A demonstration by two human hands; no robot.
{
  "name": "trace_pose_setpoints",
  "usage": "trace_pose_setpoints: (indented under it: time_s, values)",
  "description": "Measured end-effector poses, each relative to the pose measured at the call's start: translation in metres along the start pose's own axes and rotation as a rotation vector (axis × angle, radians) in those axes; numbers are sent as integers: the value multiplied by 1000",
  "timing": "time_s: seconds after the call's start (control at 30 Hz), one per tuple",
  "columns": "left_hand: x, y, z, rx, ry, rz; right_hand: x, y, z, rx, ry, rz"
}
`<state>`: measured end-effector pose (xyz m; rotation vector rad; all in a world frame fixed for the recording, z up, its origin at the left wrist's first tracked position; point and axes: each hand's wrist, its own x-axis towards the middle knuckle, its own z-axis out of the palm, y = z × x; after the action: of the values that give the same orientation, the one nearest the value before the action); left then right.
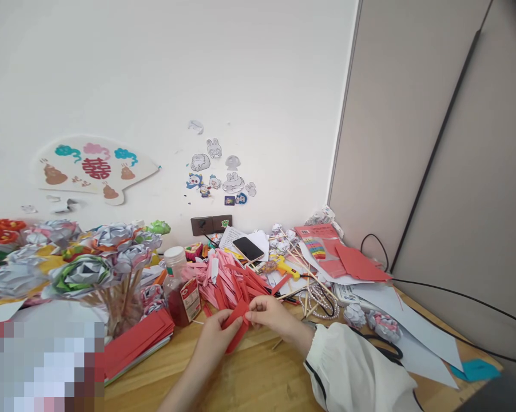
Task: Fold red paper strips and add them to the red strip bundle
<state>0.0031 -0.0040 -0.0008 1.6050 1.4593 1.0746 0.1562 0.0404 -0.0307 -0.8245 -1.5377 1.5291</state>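
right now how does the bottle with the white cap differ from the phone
The bottle stands upright, while the phone lies flat, screen up. The bottle is see-through with reddish contents below its white cap; the phone has a dark, blank-looking screen. The bottle stands directly on the wooden table, whereas the phone rests on papers. Neither is being held.

A fan-shaped cutout (73,178) is on the white wall (258,68), with cartoon stickers (233,183) to its right. Below the stickers is a dark wall socket (221,224). A white-capped bottle (175,290) of red liquid stands on the wooden table (258,383). A phone (248,249) lies face up on papers; looped beads (326,309) lie near a yellow glue gun (286,268). Teal paper (476,371) lies at the table's right edge.
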Motion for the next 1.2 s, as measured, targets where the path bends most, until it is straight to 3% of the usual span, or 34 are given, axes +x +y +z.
trace_pose_setpoints:
  time_s: [0.33,0.97,1.2]
  values:
    - [-2,1,2,67,2,57,2,3,2,8,-6,-35]
    - [1,-6,-2,6,102,30,0,11,1,-151,-163,-63]
    - [5,-14,4,-187,67,-39,-2,3,3,-265,-68,-120]
